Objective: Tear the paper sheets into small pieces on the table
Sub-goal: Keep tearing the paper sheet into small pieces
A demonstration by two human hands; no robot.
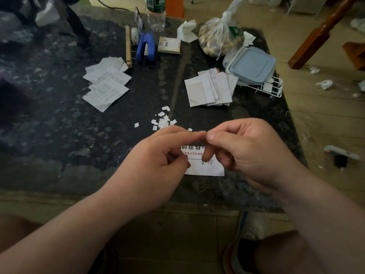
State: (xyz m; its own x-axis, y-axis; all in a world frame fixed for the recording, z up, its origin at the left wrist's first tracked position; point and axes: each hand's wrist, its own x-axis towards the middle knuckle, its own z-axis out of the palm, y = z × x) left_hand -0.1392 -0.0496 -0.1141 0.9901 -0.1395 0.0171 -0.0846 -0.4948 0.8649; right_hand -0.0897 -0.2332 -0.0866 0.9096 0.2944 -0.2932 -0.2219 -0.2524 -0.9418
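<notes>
Both hands are raised just above the near part of the tabletop (59, 135), with a printed paper sheet (205, 168) between them. The left hand (156, 157) has its fingers curled and its thumb pressed against the sheet's left edge. The right hand (248, 153) is also curled, with one bent finger lying across the front of the sheet. The index fingertips of the two hands meet above the sheet's top edge. Whether they pinch a strip of it there is hidden by the fingers. The sheet shows large black characters, a line of small red ones and a blank white lower part.

Just beyond the hands, a small scatter of torn pieces (163, 120) lies on the dark patterned tabletop. Further back on the left is a loose pile of printed sheets (106, 86), and on the right a second stack of sheets (209, 89). Just beside that stack stands a white wire rack (271, 89) carrying a container with a pale blue lid (251, 65).

Along the far edge sit a blue stapler-like tool (146, 46), a small square notepad (169, 45), a clear plastic bottle (156, 14) and a knotted plastic bag of nuts (219, 38). Crumpled paper scraps (325, 84) lie on the floor to the right.
</notes>
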